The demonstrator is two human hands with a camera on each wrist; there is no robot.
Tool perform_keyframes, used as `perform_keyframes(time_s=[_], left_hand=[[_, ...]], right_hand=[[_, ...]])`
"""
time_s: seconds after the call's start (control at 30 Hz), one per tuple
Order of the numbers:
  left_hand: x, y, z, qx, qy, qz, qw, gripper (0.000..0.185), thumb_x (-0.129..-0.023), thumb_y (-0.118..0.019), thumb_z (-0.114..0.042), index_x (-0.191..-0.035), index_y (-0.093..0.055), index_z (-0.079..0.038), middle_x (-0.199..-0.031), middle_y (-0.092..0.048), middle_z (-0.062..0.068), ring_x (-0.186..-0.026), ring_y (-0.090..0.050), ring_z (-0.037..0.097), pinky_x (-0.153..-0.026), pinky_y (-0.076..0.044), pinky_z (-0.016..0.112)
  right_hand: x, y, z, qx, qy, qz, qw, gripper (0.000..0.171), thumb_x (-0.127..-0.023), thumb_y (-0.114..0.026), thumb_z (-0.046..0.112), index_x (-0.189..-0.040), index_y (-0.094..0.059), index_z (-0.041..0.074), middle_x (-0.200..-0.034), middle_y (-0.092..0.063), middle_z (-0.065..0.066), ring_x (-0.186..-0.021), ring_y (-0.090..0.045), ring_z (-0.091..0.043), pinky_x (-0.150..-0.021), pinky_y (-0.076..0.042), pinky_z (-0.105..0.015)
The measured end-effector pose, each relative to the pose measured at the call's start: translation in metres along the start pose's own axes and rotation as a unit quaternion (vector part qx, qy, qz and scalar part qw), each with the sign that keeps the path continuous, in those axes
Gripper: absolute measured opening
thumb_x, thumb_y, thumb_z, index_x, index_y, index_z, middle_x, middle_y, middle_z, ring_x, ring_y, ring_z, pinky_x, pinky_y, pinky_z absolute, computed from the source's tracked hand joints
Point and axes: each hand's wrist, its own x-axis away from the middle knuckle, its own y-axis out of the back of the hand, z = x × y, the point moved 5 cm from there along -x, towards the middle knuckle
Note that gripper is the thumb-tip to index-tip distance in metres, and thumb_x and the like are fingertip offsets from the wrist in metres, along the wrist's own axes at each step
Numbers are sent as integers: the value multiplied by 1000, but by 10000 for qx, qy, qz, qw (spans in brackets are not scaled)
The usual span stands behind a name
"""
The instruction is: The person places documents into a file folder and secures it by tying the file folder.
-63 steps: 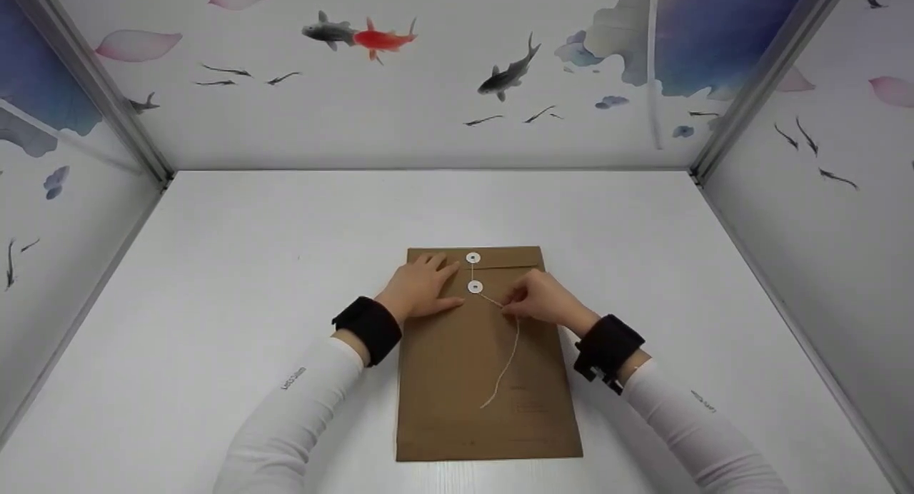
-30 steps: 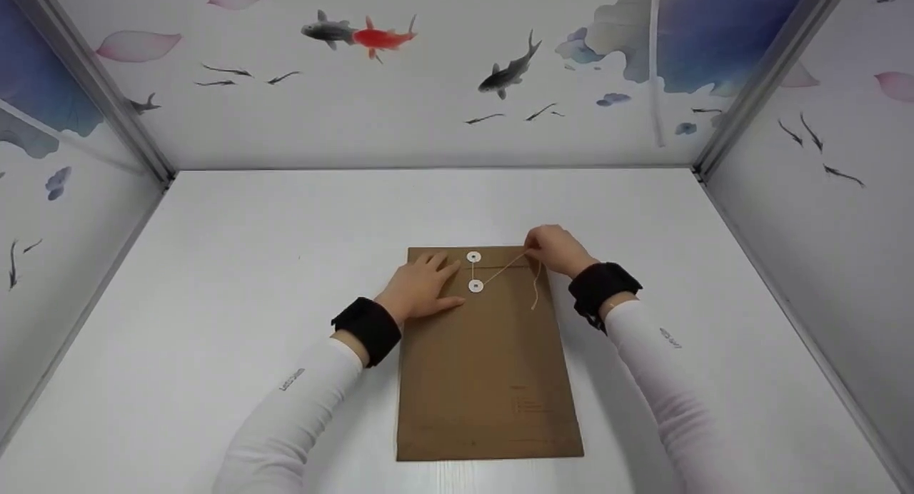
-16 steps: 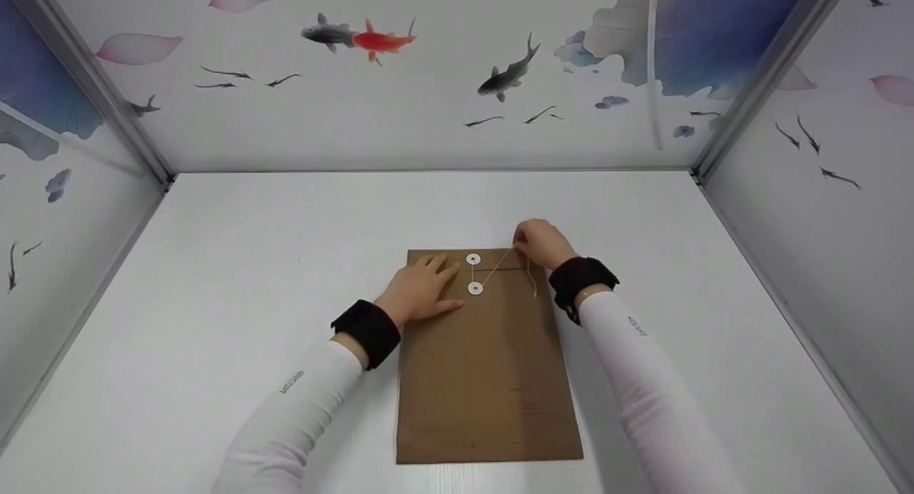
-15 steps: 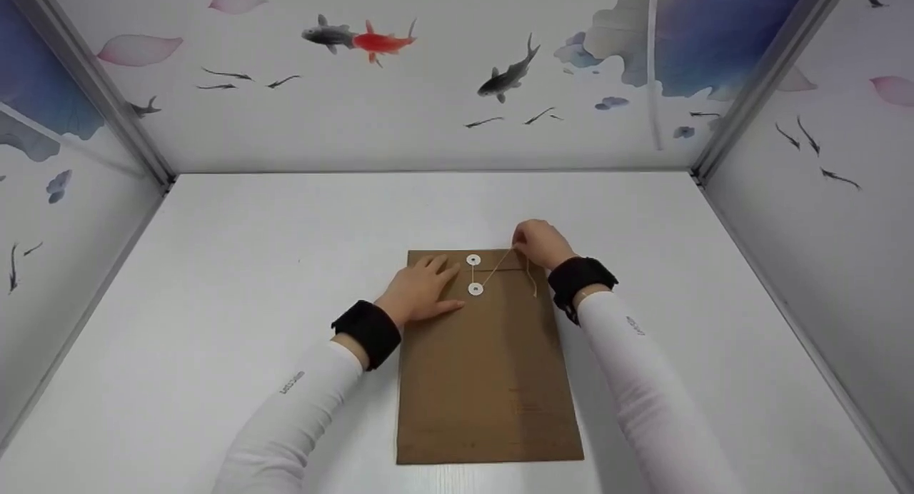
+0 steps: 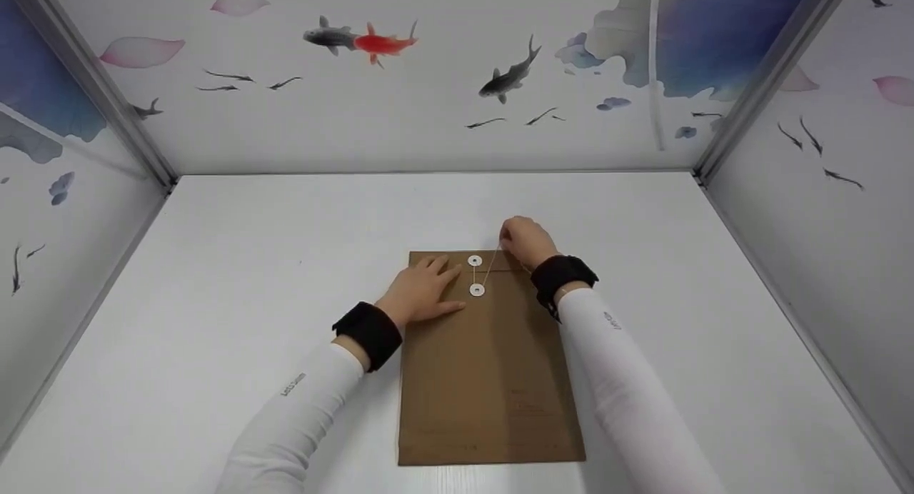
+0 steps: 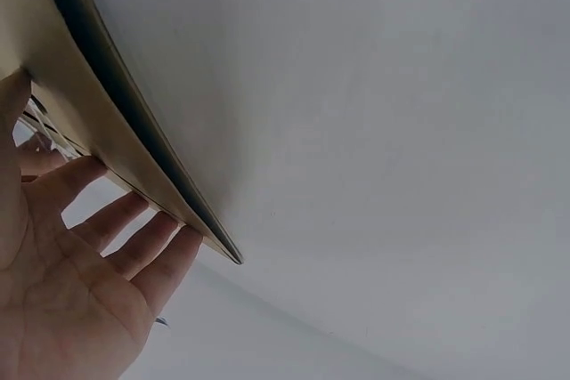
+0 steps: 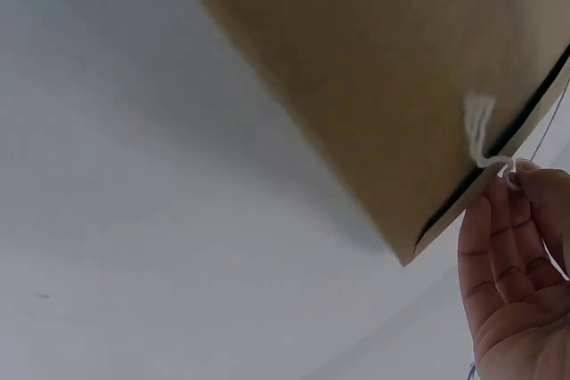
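Note:
A brown paper file envelope [image 5: 471, 380] lies flat on the white table, its flap folded down at the far end. Two white button discs sit on it: an upper disc [image 5: 475, 260] on the flap and a lower disc [image 5: 477, 290] below. String [image 5: 491, 267] joins the discs and runs from the lower one up to my right hand [image 5: 527, 241]. Thumb and fingers of that hand pinch the string; its loose frayed end [image 7: 478, 126] hangs over the envelope in the right wrist view. With fingers spread, my left hand [image 5: 420, 292] rests on the envelope's upper left part.
The white table [image 5: 250, 251] is bounded by a back wall [image 5: 428, 123] printed with fish and petals, plus side walls. Black bands circle both wrists, the left band [image 5: 368, 335] and the right band [image 5: 564, 281].
My right hand, pinching the string, has moved from beside the lower disc up to the envelope's far edge, then leftward toward the upper disc. My left hand has stayed in place.

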Motion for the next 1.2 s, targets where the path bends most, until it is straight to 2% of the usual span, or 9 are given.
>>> perform_keyframes(time_s=[0.33, 0.73, 0.97, 1.2], left_hand=[[1, 1, 0, 74, -12, -20, 10000, 73, -100, -56, -57, -157, -42, -14, -163, -39, 18, -150, -40, 38, -113, -47, 53], [1, -2, 0, 146, 58, -96, 9998, 73, -98, -58, -58, -156, -45, -15, -163, -39, 17, -151, -40, 36, -113, -47, 53], [1, -1, 1, 95, 69, -108, 9999, 72, -99, -58, -57, -156, -44, -15, -164, -38, 16, -151, -39, 36, -112, -48, 53], [0, -1, 1, 100, 56, -56, 9999, 73, -99, -57, -58, -156, -44, -15, -164, -38, 16, -152, -39, 36, -113, -47, 53]], right_hand=[[-12, -9, 17, 34, 312, -174, 9994, 16, -100, -60, 6, -106, -71, -4, -111, -70, -22, -106, -67, -37, -95, -54, -48], [-20, -18, 31, 95, 472, -115, 9988, 15, -100, -62, 10, -106, -72, 1, -108, -70, -18, -101, -66, -33, -92, -55, -45], [-20, -17, 33, 23, 674, -206, 9975, 19, -101, -60, 11, -108, -74, 1, -106, -70, -18, -99, -66, -32, -92, -55, -45], [-13, -6, 30, 19, 806, -293, 9963, 22, -102, -59, 10, -113, -73, -2, -109, -71, -20, -103, -68, -34, -95, -55, -46]])
